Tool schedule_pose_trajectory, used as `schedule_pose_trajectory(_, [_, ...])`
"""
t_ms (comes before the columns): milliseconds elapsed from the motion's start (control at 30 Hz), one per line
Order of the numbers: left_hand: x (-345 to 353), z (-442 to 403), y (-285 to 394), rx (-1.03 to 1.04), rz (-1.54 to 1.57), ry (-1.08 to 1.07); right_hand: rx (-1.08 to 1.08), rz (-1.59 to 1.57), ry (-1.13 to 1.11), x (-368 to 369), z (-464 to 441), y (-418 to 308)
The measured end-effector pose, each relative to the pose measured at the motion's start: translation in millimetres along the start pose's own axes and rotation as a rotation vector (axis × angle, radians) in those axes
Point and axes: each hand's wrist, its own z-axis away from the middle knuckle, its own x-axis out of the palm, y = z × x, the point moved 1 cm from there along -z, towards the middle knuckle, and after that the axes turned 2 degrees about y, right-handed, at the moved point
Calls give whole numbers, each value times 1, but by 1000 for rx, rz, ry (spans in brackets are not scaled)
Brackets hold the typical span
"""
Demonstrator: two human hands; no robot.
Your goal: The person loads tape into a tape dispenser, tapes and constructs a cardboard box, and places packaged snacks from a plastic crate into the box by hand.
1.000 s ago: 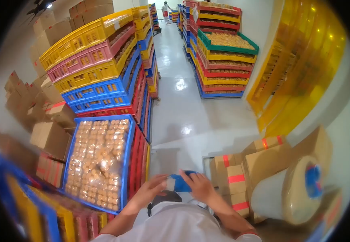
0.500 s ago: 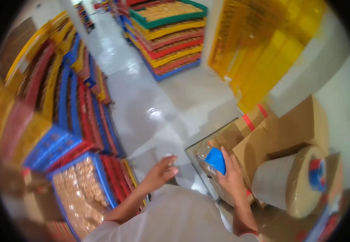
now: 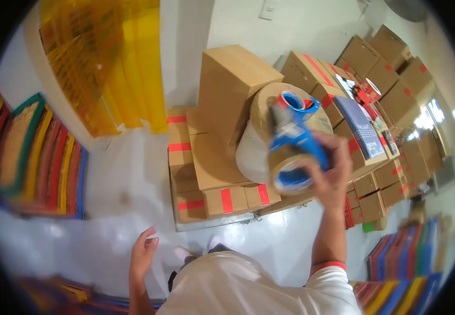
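Note:
My right hand (image 3: pixel 334 167) grips a blue tape dispenser (image 3: pixel 299 142) with a roll of tape on its near end. It is blurred and held over a large upright roll (image 3: pixel 254 152) of wrapped film. On top of that roll sits a red and blue tape roll (image 3: pixel 292 100). My left hand (image 3: pixel 144 251) hangs low over the floor with nothing in it, its fingers apart.
Cardboard boxes (image 3: pixel 222 152) with red tape surround the roll on a low platform. A dark blue book (image 3: pixel 357 126) lies on boxes at the right. Stacked coloured crates (image 3: pixel 44 157) stand left, others lower right. A yellow strip curtain (image 3: pixel 128 63) hangs behind.
The view has swung right towards the boxes. My left hand has let go of the blue dispenser and dropped away; my right hand has carried it over to the large roll.

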Motion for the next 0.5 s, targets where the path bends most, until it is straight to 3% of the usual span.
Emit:
schedule_pose_trajectory(133, [22, -18, 28, 41, -35, -80, 141, 37, 333, -100, -39, 23])
schedule_pose_trajectory(200, [36, -13, 41, 94, 64, -178, 129, 164, 445, -156, -56, 68])
schedule_pose_trajectory(333, [56, -15, 42, 58, -58, -290, 293, 174, 450, -263, -77, 189])
schedule_pose_trajectory(400, [63, -16, 51, 79, -77, -293, 410, 279, 422, -313, -83, 262])
schedule_pose_trajectory(500, [73, -22, 54, 90, -86, -275, 489, 614, 330, -347, -89, 312])
